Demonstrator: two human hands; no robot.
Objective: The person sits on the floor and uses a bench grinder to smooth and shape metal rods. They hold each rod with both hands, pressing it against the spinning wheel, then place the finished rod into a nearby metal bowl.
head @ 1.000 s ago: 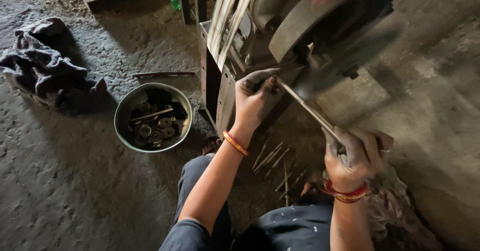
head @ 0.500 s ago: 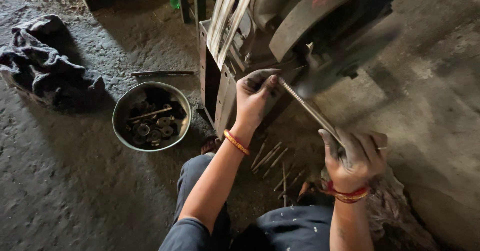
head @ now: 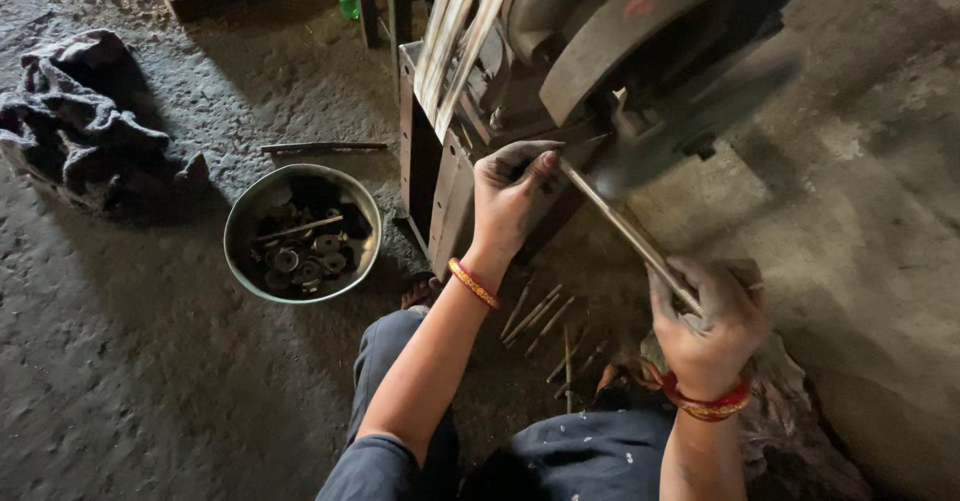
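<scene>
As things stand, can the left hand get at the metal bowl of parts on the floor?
Probably yes, once freed. The left hand grips the rod at the grinder; the bowl sits open on the floor to its left, nothing between them.

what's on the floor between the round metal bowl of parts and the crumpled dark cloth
In the head view, only bare grey concrete floor separates the round metal bowl from the crumpled dark cloth; a thin metal bar lies just beyond the bowl.

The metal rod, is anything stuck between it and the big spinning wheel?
Nothing visible is in the way. The metal rod runs straight from the right hand up to the grinding wheel, with the left hand steadying it near the tip. The exact contact spot is blurred.
</scene>
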